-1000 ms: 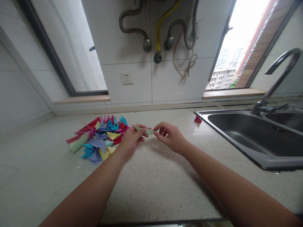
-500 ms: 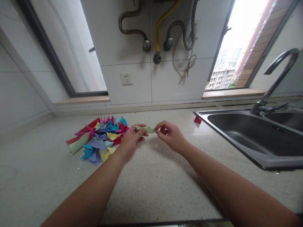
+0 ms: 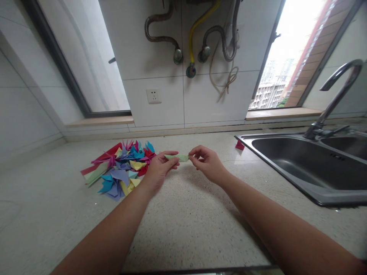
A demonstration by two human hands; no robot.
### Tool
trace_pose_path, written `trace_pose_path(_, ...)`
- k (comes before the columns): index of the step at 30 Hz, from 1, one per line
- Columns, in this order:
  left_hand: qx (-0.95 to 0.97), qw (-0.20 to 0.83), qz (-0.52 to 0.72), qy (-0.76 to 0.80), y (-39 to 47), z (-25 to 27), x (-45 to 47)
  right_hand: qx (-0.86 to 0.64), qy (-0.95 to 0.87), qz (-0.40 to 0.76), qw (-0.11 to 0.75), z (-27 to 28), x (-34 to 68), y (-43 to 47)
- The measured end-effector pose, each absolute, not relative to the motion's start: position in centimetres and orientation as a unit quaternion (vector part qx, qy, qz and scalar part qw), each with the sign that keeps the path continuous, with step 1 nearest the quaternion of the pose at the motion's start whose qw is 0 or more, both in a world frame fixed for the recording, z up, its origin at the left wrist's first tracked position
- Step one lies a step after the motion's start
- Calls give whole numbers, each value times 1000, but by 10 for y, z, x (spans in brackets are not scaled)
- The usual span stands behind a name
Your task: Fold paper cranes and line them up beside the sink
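Speckled stone bench, wide and pale, lying under all of it. Steel sink set into it on the right, with a bent tap above. Bright pile of folded paper shapes on the left, red, blue, purple and yellow, resting in the same spot as a second ago. One small red scrap alone by the sink corner, well apart from the pile.

Left hand just beside the pile, lifted off the bench, grip pinched on the left end of a little green paper strip. Right hand across from it, fingertips pinched on the other end. Strip up in the air between both hands, not touching the bench.

Only small changes from a second ago. Strip now lying flat and level, no more slanting down to the right. Both hands a touch higher and closer together. Same pinch on both ends, so most likely still busy shaping this one green piece.
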State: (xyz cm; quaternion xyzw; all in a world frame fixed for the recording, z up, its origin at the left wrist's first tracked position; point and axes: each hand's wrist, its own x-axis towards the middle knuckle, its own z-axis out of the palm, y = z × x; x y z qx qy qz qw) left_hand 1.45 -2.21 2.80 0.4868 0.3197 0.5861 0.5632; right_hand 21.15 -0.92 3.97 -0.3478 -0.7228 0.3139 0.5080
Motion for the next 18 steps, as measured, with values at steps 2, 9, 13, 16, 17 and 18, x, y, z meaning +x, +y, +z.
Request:
trace_pose_path(2,481,584,581,301,-23,28,15,-354,-718,326,503,39,213,-8)
trace_pose_path(9,473,621,566,266,-26,30,17,-361,-718,332,493,40,215,-7)
trace_pose_path(13,474,629,559,258,-27,29,17,-366,-737,300,482,41,215,-8)
trace_pose_path(16,465,636,556,264,-26,28,18,-371,-751,273,473,42,215,-10)
trace_pose_path(17,461,639,556,265,-25,28,18,-371,-753,267,473,43,215,-10)
trace_pose_path(18,458,641,556,266,-25,27,18,-372,-754,263,473,44,215,-11)
